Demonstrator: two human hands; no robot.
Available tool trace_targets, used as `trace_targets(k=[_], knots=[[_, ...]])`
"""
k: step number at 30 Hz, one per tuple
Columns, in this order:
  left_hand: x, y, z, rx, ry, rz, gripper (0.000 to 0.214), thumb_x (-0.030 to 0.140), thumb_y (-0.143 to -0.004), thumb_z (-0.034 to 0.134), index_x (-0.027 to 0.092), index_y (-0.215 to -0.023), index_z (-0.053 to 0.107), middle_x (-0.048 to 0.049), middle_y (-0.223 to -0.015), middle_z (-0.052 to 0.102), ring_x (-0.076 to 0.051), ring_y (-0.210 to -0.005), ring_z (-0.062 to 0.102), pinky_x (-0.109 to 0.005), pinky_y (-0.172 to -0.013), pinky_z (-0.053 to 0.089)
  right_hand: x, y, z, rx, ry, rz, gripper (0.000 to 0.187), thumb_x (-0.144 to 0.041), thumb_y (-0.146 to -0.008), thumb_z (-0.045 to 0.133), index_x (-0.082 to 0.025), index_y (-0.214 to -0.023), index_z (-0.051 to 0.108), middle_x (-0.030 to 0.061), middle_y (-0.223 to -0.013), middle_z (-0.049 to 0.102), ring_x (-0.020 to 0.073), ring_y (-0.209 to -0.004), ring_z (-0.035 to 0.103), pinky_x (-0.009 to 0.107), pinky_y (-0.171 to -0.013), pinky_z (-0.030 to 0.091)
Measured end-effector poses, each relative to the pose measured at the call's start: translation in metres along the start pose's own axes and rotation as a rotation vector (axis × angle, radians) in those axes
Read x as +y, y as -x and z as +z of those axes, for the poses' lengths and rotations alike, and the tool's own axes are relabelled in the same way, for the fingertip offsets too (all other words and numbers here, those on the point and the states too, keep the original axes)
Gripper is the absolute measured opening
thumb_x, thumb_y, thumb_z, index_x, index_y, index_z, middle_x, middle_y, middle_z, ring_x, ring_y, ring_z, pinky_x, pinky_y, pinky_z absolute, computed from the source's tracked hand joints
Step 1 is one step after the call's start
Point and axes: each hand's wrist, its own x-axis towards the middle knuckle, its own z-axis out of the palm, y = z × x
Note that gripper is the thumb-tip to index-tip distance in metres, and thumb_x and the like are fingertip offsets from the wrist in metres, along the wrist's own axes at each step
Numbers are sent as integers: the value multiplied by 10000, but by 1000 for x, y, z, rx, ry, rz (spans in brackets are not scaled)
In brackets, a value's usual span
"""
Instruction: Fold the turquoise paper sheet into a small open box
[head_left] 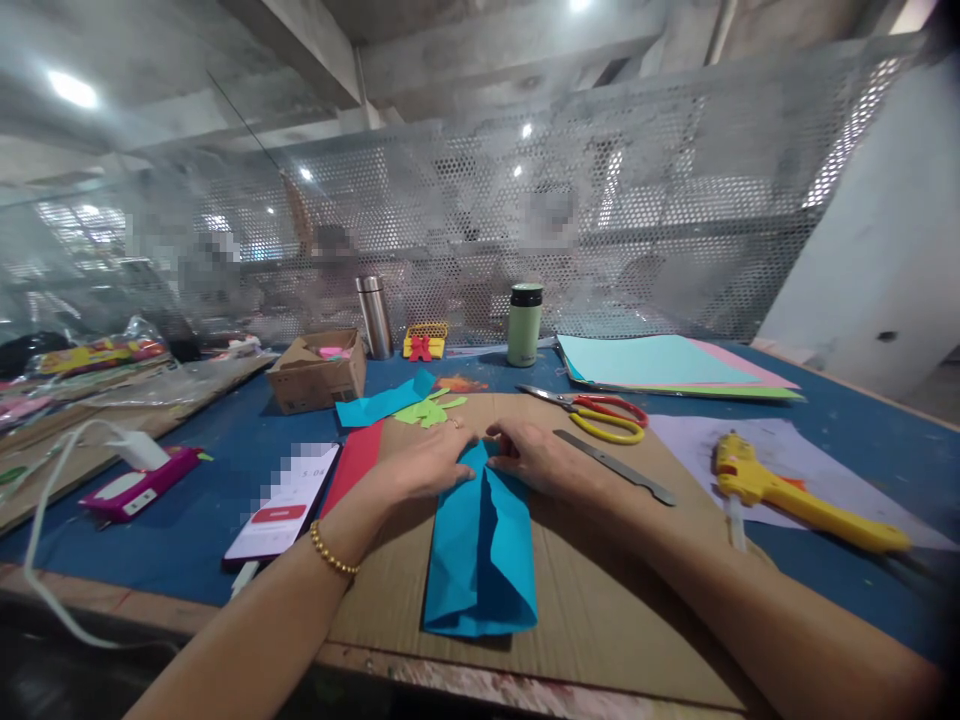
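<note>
A folded sheet of blue paper (pixel 480 550) lies on a brown cardboard sheet (pixel 600 590) in front of me. My left hand (pixel 424 462) rests on the paper's far left corner, fingers pressed flat and together on the fold. My right hand (pixel 536 455) presses the far right corner the same way, fingertips meeting the left hand's at the top middle. A beaded bracelet sits on my left wrist.
A metal ruler (pixel 615 467), red-and-yellow scissors (pixel 600 412) and a yellow glue gun (pixel 787 493) lie to the right. A phone (pixel 285 500), red paper (pixel 352 462) and a pink device (pixel 139 485) lie left. Behind stand a cardboard box (pixel 319 372), two flasks (pixel 524 323), paper scraps (pixel 409 403) and stacked coloured sheets (pixel 660 362).
</note>
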Motion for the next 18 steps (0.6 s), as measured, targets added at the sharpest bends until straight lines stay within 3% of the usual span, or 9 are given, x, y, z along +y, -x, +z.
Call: trace_targets(k=[3,7,14,18], knots=[[2,0,-1,-8,-41,27,413,252,-876,558,186,-1284,546,-119,-1288,543,-272,-1205,516,-409,-1033,407,0,0,-1,0,-13,19,394,-222,-821,687,-144,-1200,611,68,-929,696,195,-852,637,283,-714,438],[7,3,-7,-6,-125,88,226,242,-894,530,185,-1069,661,-103,-1155,601,-259,-1096,569,-378,-942,440,-1,-1,0,7,-16,44,398,-238,-826,688,-130,-1200,603,81,-955,697,196,-868,639,274,-707,431],[3,6,-10,6,-206,131,224,278,-911,539,235,-1075,686,-80,-1096,613,-253,-1016,592,-350,-838,433,7,-3,6,52,-14,-10,333,-271,-828,692,-182,-1141,624,50,-950,690,173,-834,622,267,-705,431],[-3,4,-7,10,-231,161,196,301,-902,545,250,-1015,698,-62,-1014,616,-249,-964,604,-341,-815,424,6,4,1,54,1,-45,228,-188,-870,611,-168,-1093,653,58,-935,679,169,-831,610,269,-714,430]])
